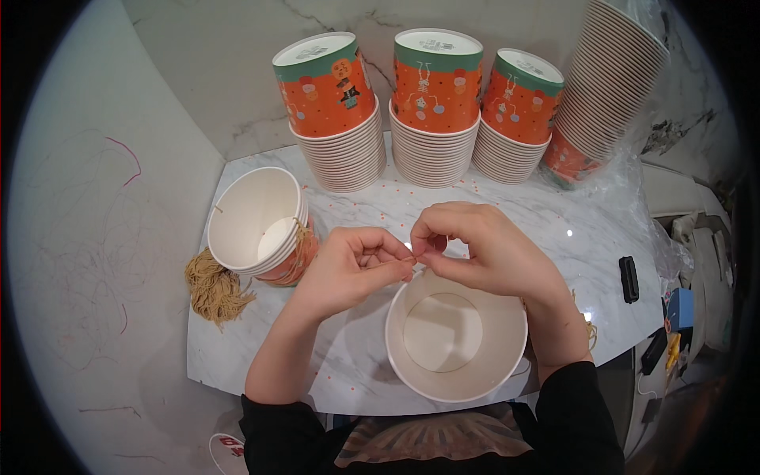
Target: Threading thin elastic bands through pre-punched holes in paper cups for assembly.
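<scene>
Above the far rim of a white-lined paper bucket [507, 336], my two hands meet at the fingertips. My left hand [344, 265] is closed, pinching a thin tan string [393, 261]. The thumb and forefinger of my right hand [487, 249] press together at the string's end; the exact spot between the fingertips is too small to make out. The bucket stands upright on the marble-patterned table, its inside facing me. To the left leans a small stack of paper buckets [237, 210], with tan cords hanging on its side. Beside it lies a bundle of tan strings [215, 289].
Several upside-down stacks of orange and green paper buckets [435, 87] line the back wall. A tall stack [609, 79] in clear plastic leans at the right. A black clip-like object [628, 279] lies near the right table edge [633, 340]. Small orange specks dot the tabletop.
</scene>
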The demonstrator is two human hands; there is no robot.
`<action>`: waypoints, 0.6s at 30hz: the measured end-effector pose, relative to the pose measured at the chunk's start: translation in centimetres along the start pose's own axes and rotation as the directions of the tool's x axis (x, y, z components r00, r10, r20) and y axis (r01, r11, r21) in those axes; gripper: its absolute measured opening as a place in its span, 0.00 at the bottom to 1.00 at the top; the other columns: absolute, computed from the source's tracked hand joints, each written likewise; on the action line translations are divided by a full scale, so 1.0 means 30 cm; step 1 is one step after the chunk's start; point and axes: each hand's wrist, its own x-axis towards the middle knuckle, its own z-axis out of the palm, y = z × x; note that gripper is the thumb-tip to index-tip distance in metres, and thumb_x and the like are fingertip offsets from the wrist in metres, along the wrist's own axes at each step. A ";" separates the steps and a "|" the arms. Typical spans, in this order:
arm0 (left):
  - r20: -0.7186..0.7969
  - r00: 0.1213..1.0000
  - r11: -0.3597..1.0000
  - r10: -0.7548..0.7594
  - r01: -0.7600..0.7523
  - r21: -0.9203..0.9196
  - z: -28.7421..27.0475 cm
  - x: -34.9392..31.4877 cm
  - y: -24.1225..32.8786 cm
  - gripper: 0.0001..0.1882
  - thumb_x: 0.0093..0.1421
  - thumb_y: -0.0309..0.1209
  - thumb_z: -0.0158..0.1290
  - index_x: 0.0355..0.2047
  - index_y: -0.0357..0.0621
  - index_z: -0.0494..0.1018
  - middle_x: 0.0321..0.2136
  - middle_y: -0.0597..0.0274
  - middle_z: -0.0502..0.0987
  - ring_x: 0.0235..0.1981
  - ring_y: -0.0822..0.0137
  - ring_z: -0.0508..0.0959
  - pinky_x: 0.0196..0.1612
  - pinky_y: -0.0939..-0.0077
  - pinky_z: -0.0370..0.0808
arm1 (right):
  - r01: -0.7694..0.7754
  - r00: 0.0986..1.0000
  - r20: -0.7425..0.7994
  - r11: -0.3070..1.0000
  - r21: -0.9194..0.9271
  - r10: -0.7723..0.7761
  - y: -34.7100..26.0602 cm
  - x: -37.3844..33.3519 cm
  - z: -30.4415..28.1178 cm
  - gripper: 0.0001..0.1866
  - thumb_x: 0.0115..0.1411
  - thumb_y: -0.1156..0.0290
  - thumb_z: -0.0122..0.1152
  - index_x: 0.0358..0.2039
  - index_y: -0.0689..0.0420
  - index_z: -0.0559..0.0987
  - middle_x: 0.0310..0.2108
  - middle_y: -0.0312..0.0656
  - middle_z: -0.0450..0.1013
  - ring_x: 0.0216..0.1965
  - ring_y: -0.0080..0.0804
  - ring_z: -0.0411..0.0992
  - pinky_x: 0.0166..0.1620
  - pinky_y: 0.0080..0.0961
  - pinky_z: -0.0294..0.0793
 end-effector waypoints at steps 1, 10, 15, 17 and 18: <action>-0.011 1.000 1.000 0.012 -0.012 -0.015 -0.002 0.003 -0.013 0.08 0.61 0.23 0.62 0.40 0.32 0.80 0.32 0.62 0.85 0.29 0.82 0.78 0.30 0.87 0.73 | -0.004 1.000 -0.001 1.000 0.005 0.004 -0.003 0.000 0.000 0.06 0.55 0.77 0.65 0.33 0.61 0.78 0.29 0.44 0.77 0.33 0.39 0.77 0.37 0.32 0.75; -0.076 0.997 0.998 -0.018 0.014 -0.055 0.001 0.026 -0.022 0.09 0.64 0.30 0.62 0.38 0.36 0.81 0.30 0.63 0.86 0.18 0.87 0.70 0.18 0.89 0.60 | -0.010 1.000 0.020 0.999 0.034 0.009 0.010 -0.006 0.011 0.06 0.54 0.75 0.67 0.33 0.61 0.81 0.30 0.43 0.79 0.33 0.40 0.78 0.36 0.33 0.77; -0.125 0.992 0.997 -0.018 0.009 -0.072 0.013 0.030 -0.025 0.08 0.64 0.30 0.61 0.38 0.36 0.80 0.31 0.61 0.86 0.15 0.87 0.69 0.15 0.90 0.57 | -0.084 0.996 0.001 0.996 0.031 0.084 -0.007 -0.006 0.008 0.10 0.53 0.71 0.73 0.33 0.60 0.82 0.29 0.43 0.80 0.31 0.38 0.79 0.36 0.32 0.78; -0.117 0.993 0.995 -0.021 0.009 -0.101 0.016 0.029 -0.026 0.09 0.65 0.30 0.60 0.38 0.35 0.79 0.32 0.60 0.86 0.17 0.87 0.71 0.15 0.90 0.58 | -0.069 0.998 0.005 0.997 0.018 0.069 -0.011 -0.006 0.010 0.14 0.50 0.70 0.79 0.33 0.60 0.83 0.30 0.39 0.80 0.31 0.30 0.77 0.36 0.25 0.77; -0.116 0.993 0.995 -0.020 0.009 -0.101 0.020 0.029 -0.025 0.09 0.65 0.30 0.60 0.38 0.35 0.79 0.32 0.60 0.86 0.17 0.87 0.71 0.15 0.90 0.58 | -0.070 0.998 0.004 0.997 0.017 0.070 -0.013 -0.007 0.013 0.14 0.50 0.70 0.79 0.33 0.60 0.83 0.30 0.39 0.80 0.31 0.30 0.77 0.36 0.25 0.77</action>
